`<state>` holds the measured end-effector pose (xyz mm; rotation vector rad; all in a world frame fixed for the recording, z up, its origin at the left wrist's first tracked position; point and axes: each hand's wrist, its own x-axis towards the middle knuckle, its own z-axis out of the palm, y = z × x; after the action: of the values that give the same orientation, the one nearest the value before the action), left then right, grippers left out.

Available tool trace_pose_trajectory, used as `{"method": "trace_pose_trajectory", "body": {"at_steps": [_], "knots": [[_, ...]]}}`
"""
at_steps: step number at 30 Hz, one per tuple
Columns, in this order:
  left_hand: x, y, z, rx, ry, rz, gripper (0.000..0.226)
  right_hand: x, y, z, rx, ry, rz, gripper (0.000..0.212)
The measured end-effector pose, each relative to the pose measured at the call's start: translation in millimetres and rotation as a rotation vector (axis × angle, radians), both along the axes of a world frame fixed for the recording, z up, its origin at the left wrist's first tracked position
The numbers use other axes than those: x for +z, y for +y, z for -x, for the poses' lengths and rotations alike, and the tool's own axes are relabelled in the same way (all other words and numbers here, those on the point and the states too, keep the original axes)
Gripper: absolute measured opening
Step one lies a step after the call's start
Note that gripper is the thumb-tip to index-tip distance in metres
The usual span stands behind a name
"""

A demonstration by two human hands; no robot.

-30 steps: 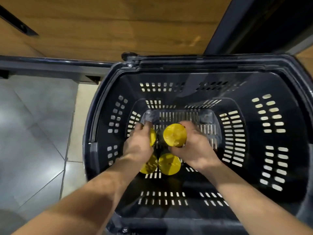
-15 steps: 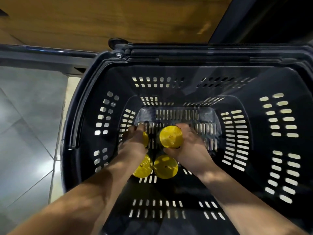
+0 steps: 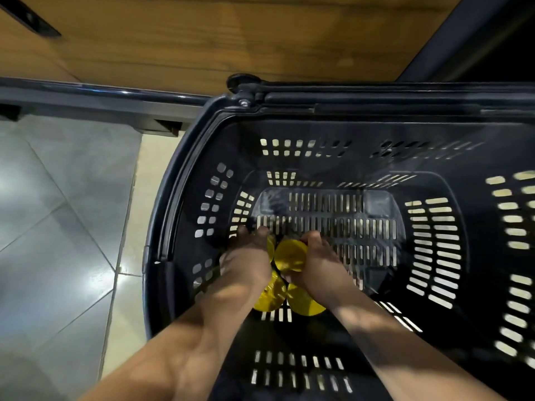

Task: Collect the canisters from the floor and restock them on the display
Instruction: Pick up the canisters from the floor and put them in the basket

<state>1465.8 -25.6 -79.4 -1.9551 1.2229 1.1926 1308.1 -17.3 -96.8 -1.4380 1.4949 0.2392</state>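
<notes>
Scene: a black slotted basket [image 3: 162, 227] fills the middle and right of the frame. Grey floor [image 3: 58, 227] tiles lie at left and a wooden panel [image 3: 231, 39] runs across the top.
Task's things: four yellow-lidded canisters stand packed together on the basket bottom, just left of centre frame.
Left hand [image 3: 246, 264]: it lies over the upper left canister [image 3: 270, 247], of which only a sliver of lid shows. Its fingers [image 3: 262, 231] curl down the canister's upper side, gripping it as far as can be seen.
Right hand [image 3: 318, 267]: it grips the upper right canister [image 3: 289, 254], with fingers wrapped round the right edge and the lid showing almost whole.
Other pair: the lower left canister [image 3: 269, 296] and the lower right canister [image 3: 304, 302] sit under the wrists, touching the upper two. No fingers are on them.
Key relation: all four stand upright with lids facing the camera, so each long axis points up out of the basket. Each hand is on the canister of its own side.
Step, as I judge it: taking a hold on the upper pair. The next move should be a straight lift along that axis, clear of the basket walls.
Risk: the lower pair may tip, since they touch the upper two.
Display: I cannot tell whether it is in view.
</notes>
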Motion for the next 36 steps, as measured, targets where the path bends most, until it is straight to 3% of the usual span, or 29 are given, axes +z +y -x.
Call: {"method": "trace_pose_trajectory", "body": {"at_steps": [4, 8, 14, 17, 21, 26, 32, 36], "knots": [[4, -1, -2, 0.027, 0.01, -0.002, 0.072, 0, -3, 3, 0.053, 0.004, -0.014, 0.077], [20, 11, 1, 0.036, -0.004, 0.127, 0.073, 15, -5, 12, 0.055, 0.004, -0.001, 0.077], [102, -8, 10, -0.137, 0.001, 0.296, 0.062, 96, -26, 29, 0.059, -0.022, 0.198, 0.072], [161, -20, 20, -0.204, 0.009, 0.415, 0.058, 159, -42, 44, 0.027, -0.074, 0.292, 0.066], [257, -35, 33, -0.287, 0.023, 0.524, 0.061, 262, -56, 65, 0.061, 0.031, 0.455, 0.067], [403, -44, 48, -0.468, 0.026, 0.797, 0.067, 417, -53, 102, 0.132, 0.163, 0.747, 0.059], [599, -60, 84, -0.645, 0.139, 1.163, 0.066, 606, -37, 155, -0.034, 0.161, 1.043, 0.057], [715, -54, 126, -0.72, 0.253, 1.303, 0.063, 723, -10, 198, -0.144, 0.174, 1.152, 0.055]]}}
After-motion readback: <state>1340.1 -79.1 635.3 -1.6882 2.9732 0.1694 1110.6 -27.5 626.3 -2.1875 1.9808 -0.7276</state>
